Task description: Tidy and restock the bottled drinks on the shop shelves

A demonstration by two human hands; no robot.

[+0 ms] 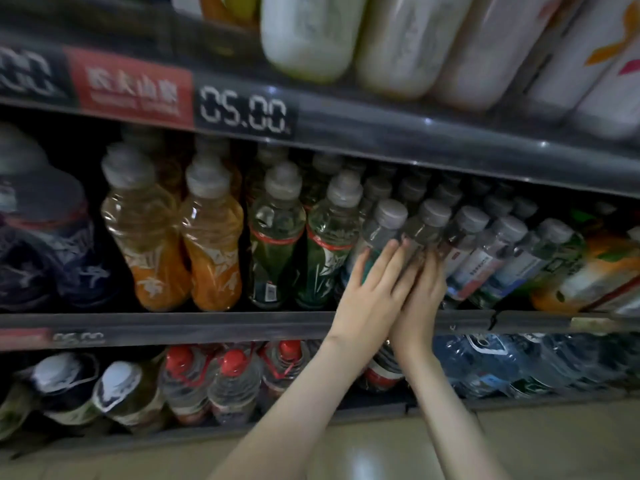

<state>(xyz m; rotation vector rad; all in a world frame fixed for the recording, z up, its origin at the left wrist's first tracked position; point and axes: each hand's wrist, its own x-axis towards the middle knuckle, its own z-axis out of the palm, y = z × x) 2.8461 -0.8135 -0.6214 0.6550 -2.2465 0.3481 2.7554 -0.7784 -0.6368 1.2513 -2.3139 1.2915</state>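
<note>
The middle shelf (242, 322) spans the frame's centre. Right of centre on it stand the small clear bottles (498, 247), long axes upright, grey caps topmost. The left hand (374, 289) and right hand (422, 296) press flat on the front ones, fingers straight, gripping nothing. This looks like straightening the row; next comes an even, gentle push.
</note>
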